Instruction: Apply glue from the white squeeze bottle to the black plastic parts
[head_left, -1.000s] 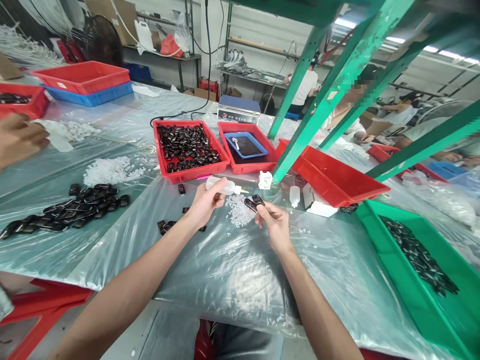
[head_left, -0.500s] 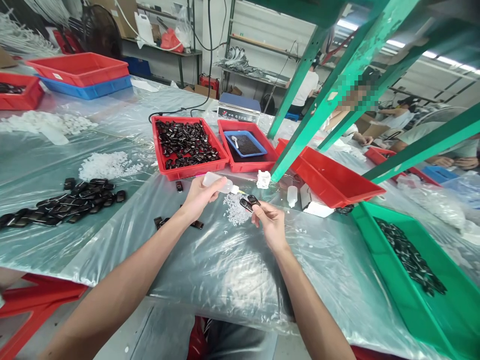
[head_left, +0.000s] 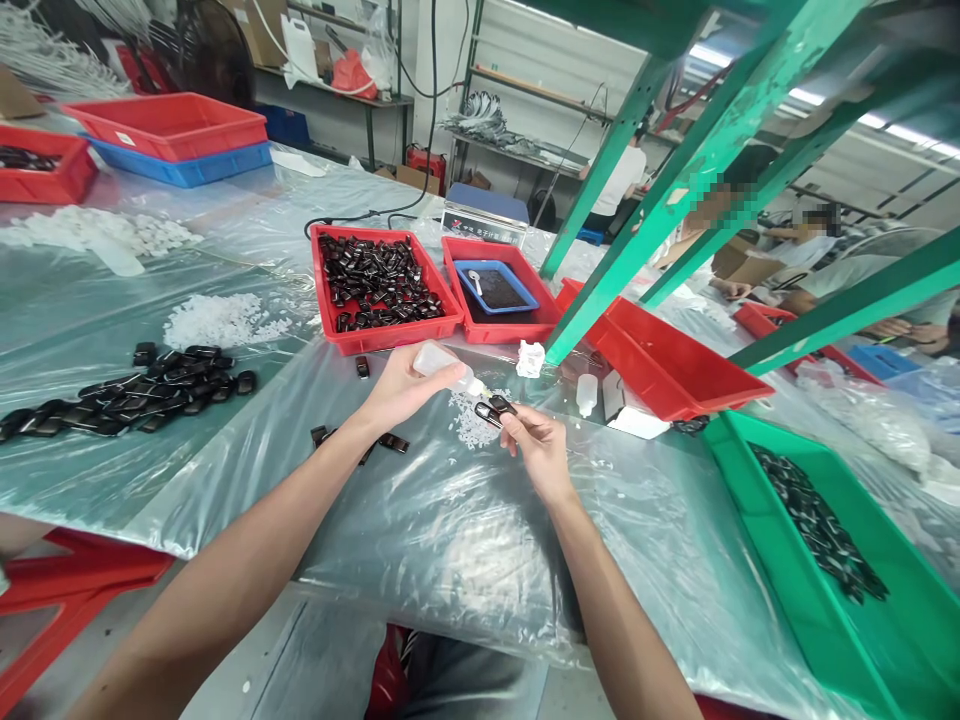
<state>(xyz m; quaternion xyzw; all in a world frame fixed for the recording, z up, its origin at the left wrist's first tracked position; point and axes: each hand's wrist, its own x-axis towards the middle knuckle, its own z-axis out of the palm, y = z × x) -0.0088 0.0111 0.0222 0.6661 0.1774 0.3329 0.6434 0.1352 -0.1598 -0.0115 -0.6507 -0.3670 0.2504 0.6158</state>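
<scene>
My left hand point(head_left: 405, 385) is closed round a translucent squeeze bottle point(head_left: 442, 366), tilted with its thin nozzle down to the right. The nozzle's tip is at the black plastic parts point(head_left: 496, 407) in my right hand point(head_left: 534, 440); whether it touches them I cannot tell. Thumb and fingers of my right hand pinch these small, glossy, oval-ended pieces, which look like two halves of a casing. Beneath them lies a scatter of small whitish translucent bits point(head_left: 472, 425) on the plastic-covered table point(head_left: 420, 540). A few more black parts point(head_left: 394, 442) lie near my left wrist.
A red tray point(head_left: 420, 345) full of black parts stands ahead, beside a red tray holding a blue tray point(head_left: 525, 290). A green bin point(head_left: 757, 530) is at right, under slanting green posts point(head_left: 592, 310). Black parts point(head_left: 150, 390) are heaped at left. Co-workers sit at far right.
The squeeze bottle has tipped further, and its nozzle has come closer to the black parts in my right hand. The whole view has shifted slightly.
</scene>
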